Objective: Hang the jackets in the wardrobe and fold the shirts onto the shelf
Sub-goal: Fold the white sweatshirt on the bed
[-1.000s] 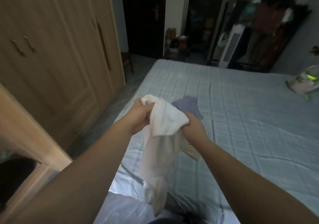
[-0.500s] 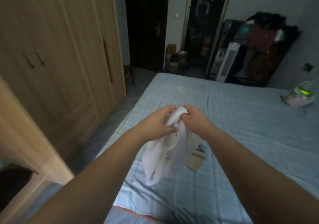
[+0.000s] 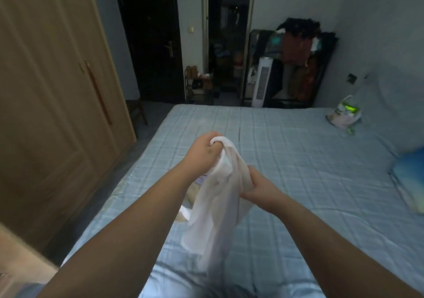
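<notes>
Over the bed (image 3: 286,151), both hands have got a white shirt (image 3: 218,206) bunched up in the air. Left hand (image 3: 203,151) grips the top end, fingers curled tight round it, and right hand (image 3: 257,186) clutches it lower down while the rest dangles loose. Wardrobe (image 3: 57,114) doors off to the left look closed.

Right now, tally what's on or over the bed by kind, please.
white garment, held by the left hand and the right hand: 1
plastic bag: 1
blue pillow: 1
clothes lying behind the garment: mostly hidden, not counted
Total: 3
</notes>
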Demonstrator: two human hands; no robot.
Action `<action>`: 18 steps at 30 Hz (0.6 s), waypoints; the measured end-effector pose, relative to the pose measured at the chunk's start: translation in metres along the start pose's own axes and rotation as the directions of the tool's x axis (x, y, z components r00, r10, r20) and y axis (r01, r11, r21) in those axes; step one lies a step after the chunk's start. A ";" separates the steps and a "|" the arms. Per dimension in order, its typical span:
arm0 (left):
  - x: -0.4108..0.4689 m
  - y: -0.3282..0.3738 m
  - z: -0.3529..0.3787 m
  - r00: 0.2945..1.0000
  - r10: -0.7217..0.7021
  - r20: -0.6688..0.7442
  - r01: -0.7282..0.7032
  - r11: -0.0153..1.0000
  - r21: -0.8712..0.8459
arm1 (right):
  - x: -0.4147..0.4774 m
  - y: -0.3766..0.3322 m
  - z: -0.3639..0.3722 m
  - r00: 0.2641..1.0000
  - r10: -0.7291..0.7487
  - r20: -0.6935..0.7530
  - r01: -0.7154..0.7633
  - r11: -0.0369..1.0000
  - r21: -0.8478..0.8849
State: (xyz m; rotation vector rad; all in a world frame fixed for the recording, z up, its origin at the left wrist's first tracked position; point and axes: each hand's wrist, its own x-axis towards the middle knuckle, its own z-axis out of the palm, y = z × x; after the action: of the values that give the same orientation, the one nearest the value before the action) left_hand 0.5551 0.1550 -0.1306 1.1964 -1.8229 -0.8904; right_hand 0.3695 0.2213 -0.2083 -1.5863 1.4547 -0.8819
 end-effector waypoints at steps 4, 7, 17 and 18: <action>0.011 0.043 0.054 0.999 -0.032 0.001 0.032 0.997 -0.074 | -0.018 0.063 -0.053 0.987 0.093 -0.132 -0.116 0.978 -0.173; 0.021 0.068 0.088 0.999 -0.002 0.043 0.005 0.998 -0.065 | -0.027 0.097 -0.108 0.944 0.097 -0.314 -0.167 0.965 -0.201; 0.055 0.122 0.105 0.872 -0.240 0.428 0.023 0.891 0.453 | -0.036 0.096 -0.301 0.867 -0.040 -0.497 -0.067 0.979 -0.195; 0.058 0.128 0.106 0.864 -0.264 0.429 0.044 0.887 0.459 | -0.036 0.090 -0.316 0.869 -0.040 -0.493 -0.082 0.971 -0.224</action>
State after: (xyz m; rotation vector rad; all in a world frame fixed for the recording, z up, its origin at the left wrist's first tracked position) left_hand 0.3956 0.1561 -0.0569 1.5175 -2.4539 -0.9636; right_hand 0.0449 0.2236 -0.1481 -1.5767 1.9990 -1.2008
